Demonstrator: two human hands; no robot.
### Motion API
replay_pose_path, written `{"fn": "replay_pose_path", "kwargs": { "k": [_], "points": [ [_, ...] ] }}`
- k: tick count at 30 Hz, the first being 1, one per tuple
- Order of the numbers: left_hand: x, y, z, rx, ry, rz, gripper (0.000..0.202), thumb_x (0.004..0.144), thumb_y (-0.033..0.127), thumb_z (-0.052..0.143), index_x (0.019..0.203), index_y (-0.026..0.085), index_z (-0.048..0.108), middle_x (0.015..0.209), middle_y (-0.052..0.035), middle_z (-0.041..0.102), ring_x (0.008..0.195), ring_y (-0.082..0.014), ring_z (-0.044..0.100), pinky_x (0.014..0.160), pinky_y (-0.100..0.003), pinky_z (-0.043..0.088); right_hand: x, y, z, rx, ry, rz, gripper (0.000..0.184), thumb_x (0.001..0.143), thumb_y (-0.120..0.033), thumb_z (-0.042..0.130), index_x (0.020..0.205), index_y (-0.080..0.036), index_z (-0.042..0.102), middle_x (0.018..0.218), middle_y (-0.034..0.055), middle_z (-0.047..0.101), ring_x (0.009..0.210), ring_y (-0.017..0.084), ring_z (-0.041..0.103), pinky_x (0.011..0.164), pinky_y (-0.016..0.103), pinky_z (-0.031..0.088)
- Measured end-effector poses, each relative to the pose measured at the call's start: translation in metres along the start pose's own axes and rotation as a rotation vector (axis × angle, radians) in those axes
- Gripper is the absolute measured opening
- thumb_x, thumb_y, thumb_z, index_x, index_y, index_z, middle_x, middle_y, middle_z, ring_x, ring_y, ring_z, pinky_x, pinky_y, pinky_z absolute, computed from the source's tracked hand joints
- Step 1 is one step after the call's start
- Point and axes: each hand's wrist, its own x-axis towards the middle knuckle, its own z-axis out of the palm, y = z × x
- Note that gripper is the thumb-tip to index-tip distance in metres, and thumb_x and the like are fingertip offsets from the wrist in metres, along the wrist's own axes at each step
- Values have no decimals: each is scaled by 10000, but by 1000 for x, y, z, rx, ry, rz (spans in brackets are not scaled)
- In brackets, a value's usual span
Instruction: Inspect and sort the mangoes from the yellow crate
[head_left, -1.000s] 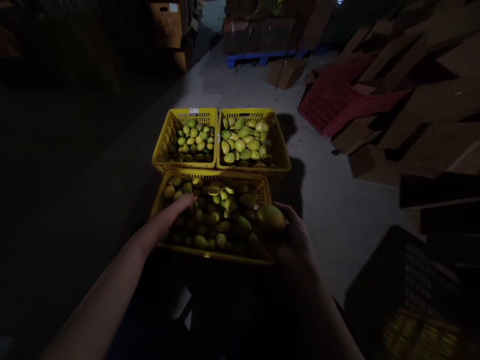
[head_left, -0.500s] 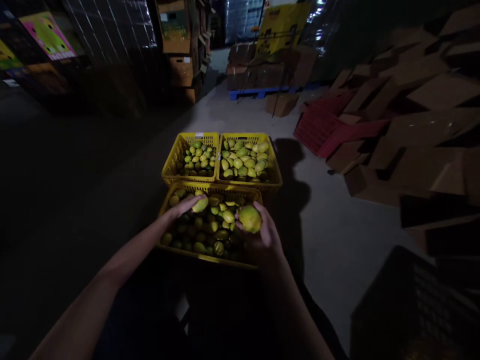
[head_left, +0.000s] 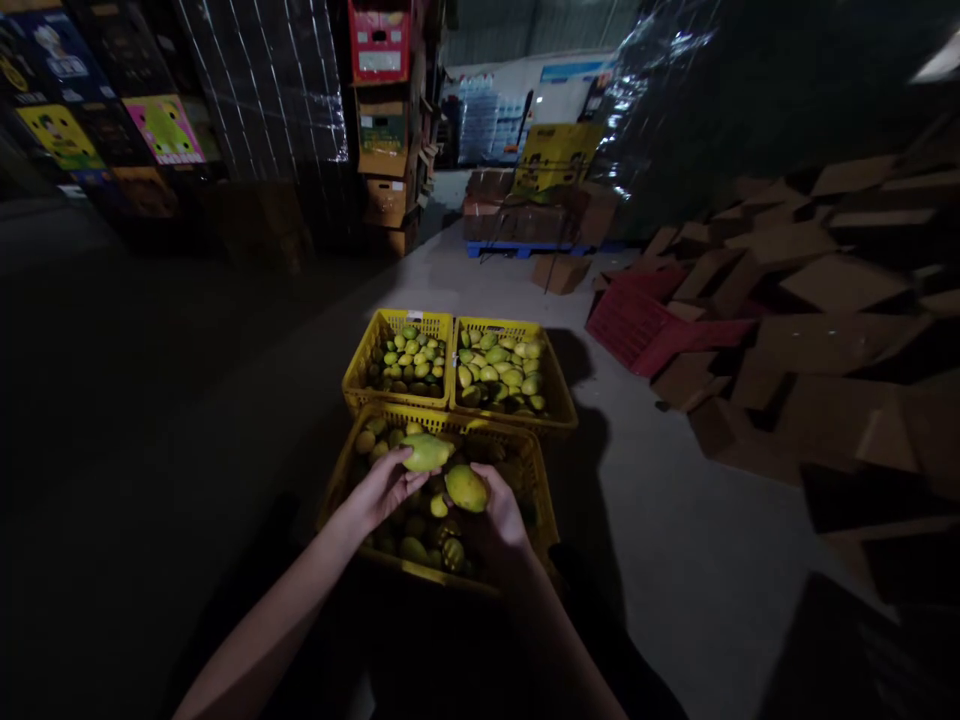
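Observation:
My left hand [head_left: 384,490] is closed around a long yellow-green papaya [head_left: 429,453], fingers beneath it and thumb on top. A rounder, yellower papaya [head_left: 466,489] is gripped in my right hand [head_left: 505,512], just right of and below the first. Both fruits are held above the near yellow crate [head_left: 546,490], where more papayas [head_left: 413,549] lie in shadow. Behind it stand two more yellow crates side by side. The back left crate [head_left: 357,372] holds smaller-looking fruit, and the back right crate [head_left: 560,398] holds longer yellow-green papayas.
Flattened cardboard boxes [head_left: 806,340] are heaped on the right, with a red crate [head_left: 630,325] at their edge. Stacked cartons [head_left: 386,140] rise behind the crates. Farther back, a blue pallet [head_left: 499,250] carries boxes. The left side of the floor is very dark.
The view has tilted up, so the crates appear lower. My left hand has lifted its papaya and moved right, and my right hand has come left; the two papayas are now close together.

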Motion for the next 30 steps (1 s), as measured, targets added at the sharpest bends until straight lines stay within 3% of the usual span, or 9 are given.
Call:
{"fn": "replay_pose_path", "kwargs": {
  "k": [3,7,12,17,20,24,30],
  "points": [
    [-4,-4,0,9,-104,29,350,643,292,579,977,186,592,967,-62,670,923,-228,627,885,-363,477,0,-5,-2,82,41,45,358,528,-290,725,840,-236,558,694,-12,608,584,151,552,478,250,425],
    [-8,-13,5,25,-85,57,385,608,335,562,968,198,586,944,-55,668,878,-249,634,831,-390,483,1,-10,1,195,8,124,326,601,-254,644,915,-246,555,827,-15,607,638,124,555,503,216,436],
    [-9,-21,8,265,8,150,379,676,435,636,987,232,567,821,-36,648,698,-196,607,704,-355,477,-3,-8,3,90,-97,53,384,594,-220,663,957,-233,538,708,-39,586,466,83,490,418,195,368],
    [-6,-19,11,520,-21,311,338,720,445,637,1000,257,610,916,-32,652,946,-259,580,880,-385,430,-8,-21,-6,-109,-127,56,442,667,-320,689,1055,-232,498,602,-52,581,400,100,496,365,192,326],
    [-4,-14,14,528,-67,324,430,693,399,681,1078,226,596,1060,-56,634,1053,-266,545,941,-375,405,-8,-29,-11,-230,-50,0,385,688,-379,699,996,-214,537,596,-60,574,383,78,471,378,194,353],
    [-3,-7,16,476,-57,418,633,569,293,787,1148,198,551,1176,-84,581,1108,-244,520,984,-365,380,-8,-32,-14,-219,-10,-29,323,680,-452,694,831,-183,596,600,-31,595,367,66,446,348,192,316],
    [1,-8,20,549,-107,588,643,550,249,807,1137,219,544,1147,-68,567,1053,-198,533,946,-317,399,-10,-36,-13,-280,-5,-100,284,675,-418,705,797,-185,598,583,-45,564,393,68,453,364,187,320]
  ]
}}
